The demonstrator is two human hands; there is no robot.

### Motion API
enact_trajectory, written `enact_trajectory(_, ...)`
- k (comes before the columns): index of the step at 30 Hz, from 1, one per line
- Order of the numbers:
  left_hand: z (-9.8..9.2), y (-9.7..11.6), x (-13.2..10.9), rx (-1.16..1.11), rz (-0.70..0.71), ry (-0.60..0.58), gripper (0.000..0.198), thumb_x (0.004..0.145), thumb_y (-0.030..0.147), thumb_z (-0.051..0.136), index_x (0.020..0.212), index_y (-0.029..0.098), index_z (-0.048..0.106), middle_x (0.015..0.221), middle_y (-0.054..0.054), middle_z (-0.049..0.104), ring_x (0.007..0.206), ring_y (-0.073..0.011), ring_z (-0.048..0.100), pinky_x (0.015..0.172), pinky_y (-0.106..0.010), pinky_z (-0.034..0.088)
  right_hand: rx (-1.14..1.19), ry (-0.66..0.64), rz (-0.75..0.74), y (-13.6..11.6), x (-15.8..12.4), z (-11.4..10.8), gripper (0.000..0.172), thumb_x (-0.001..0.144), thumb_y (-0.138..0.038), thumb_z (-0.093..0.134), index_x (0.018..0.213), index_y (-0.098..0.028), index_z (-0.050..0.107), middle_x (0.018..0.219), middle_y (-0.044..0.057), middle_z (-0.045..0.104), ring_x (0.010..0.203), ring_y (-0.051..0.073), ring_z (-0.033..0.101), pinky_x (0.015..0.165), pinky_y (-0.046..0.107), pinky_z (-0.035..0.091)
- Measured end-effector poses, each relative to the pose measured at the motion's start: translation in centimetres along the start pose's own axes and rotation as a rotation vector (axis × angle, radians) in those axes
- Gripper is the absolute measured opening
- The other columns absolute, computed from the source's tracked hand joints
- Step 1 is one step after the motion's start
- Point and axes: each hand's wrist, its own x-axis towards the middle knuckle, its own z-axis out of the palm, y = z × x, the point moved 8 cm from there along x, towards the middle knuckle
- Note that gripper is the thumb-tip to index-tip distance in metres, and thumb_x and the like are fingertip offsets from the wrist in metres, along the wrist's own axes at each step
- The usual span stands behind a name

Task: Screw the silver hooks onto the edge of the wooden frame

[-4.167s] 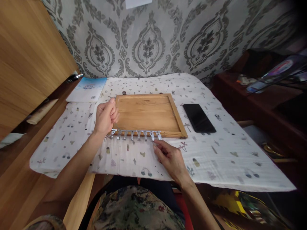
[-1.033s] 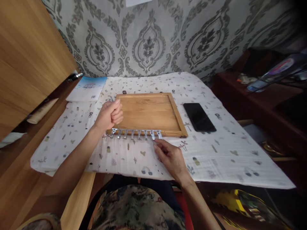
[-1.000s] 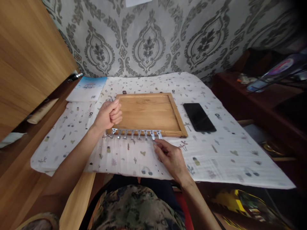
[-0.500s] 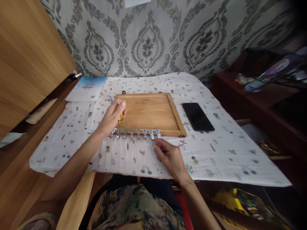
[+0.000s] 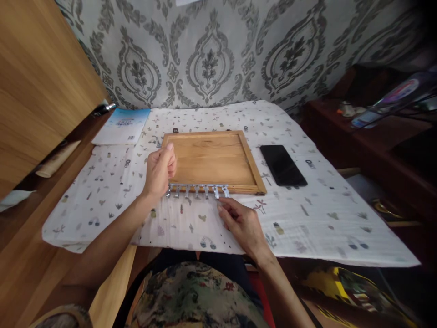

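Note:
A shallow framed wooden board (image 5: 213,159) lies on the patterned cloth. Along its near edge runs a metal strip with several silver hooks (image 5: 197,191). My left hand (image 5: 161,168) is closed in a fist above the board's left side, thumb on top; the screwdriver seen in it earlier is now hidden by the fingers and wrist. Near the right end of the hook strip, my right hand (image 5: 239,221) has its fingers curled, with thumb and forefinger at the lower end of a hook.
A black phone (image 5: 283,165) lies right of the board. A booklet (image 5: 123,126) is at the back left, near a wooden panel (image 5: 44,77). Dark red furniture with a bottle (image 5: 385,102) stands at the right. The cloth's edge (image 5: 218,249) is close to my body.
My left hand has turned and moved slightly left and down, so the yellow screwdriver no longer shows. My right hand has stayed at the hook strip.

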Motion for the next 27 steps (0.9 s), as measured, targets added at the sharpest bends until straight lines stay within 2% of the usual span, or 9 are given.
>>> enact_trajectory(6,-0.1,0.1,0.0,0.003,0.006,-0.013,0.062,0.083,0.055,0.071,0.056,0.02,0.027,0.049,0.008,0.022,0.043,-0.0037,0.018,0.041,-0.021,0.013,-0.002,-0.009,0.018,0.2,0.1,0.0,0.04,0.09,-0.042,0.053,0.111,-0.014,0.073,0.071,0.003,0.068,0.049,0.014,0.056,0.048,0.027,0.046)
enact_trajectory(12,-1.2,0.5,0.1,-0.013,0.007,0.102,0.064,0.076,0.061,0.074,0.056,0.02,0.029,0.05,0.008,0.024,0.042,-0.0035,0.022,0.039,-0.02,0.016,-0.016,0.026,-0.024,0.1,0.0,-0.2,0.04,0.09,-0.043,0.054,0.108,-0.014,0.075,0.069,0.003,0.068,0.049,0.014,0.056,0.048,0.027,0.046)
enact_trajectory(16,-1.5,0.5,0.1,-0.022,0.008,0.123,0.065,0.075,0.062,0.075,0.056,0.02,0.03,0.049,0.009,0.024,0.042,-0.0032,0.022,0.039,-0.019,0.017,-0.017,0.027,-0.039,-0.2,0.1,-0.2,0.037,0.09,-0.041,0.055,0.107,-0.015,0.074,0.067,0.003,0.068,0.048,0.014,0.056,0.047,0.025,0.046)
enact_trajectory(19,-1.1,0.5,0.1,-0.015,0.035,0.058,0.062,0.079,0.061,0.073,0.057,0.02,0.031,0.051,0.008,0.025,0.042,-0.0031,0.022,0.039,-0.018,0.017,-0.021,0.029,-0.043,-0.3,0.1,-0.2,0.035,0.091,-0.04,0.055,0.107,-0.016,0.074,0.067,0.002,0.069,0.048,0.013,0.056,0.046,0.025,0.046)
enact_trajectory(23,0.1,-0.1,0.3,-0.007,0.015,-0.125,0.061,0.081,0.057,0.073,0.057,0.019,0.031,0.05,0.008,0.025,0.043,-0.0027,0.021,0.04,-0.017,0.016,-0.027,0.026,-0.044,-0.3,0.1,-0.3,0.035,0.091,-0.04,0.055,0.107,-0.015,0.074,0.067,0.002,0.068,0.047,0.013,0.056,0.046,0.024,0.045)
enact_trajectory(27,0.2,-0.4,0.6,-0.067,-0.025,-0.158,0.062,0.08,0.055,0.073,0.055,0.02,0.029,0.048,0.01,0.021,0.041,-0.0022,0.017,0.039,-0.017,0.012,-0.021,0.026,-0.039,-0.2,0.1,-0.3,0.035,0.09,-0.04,0.055,0.107,-0.016,0.074,0.068,0.003,0.07,0.046,0.013,0.057,0.045,0.025,0.045)
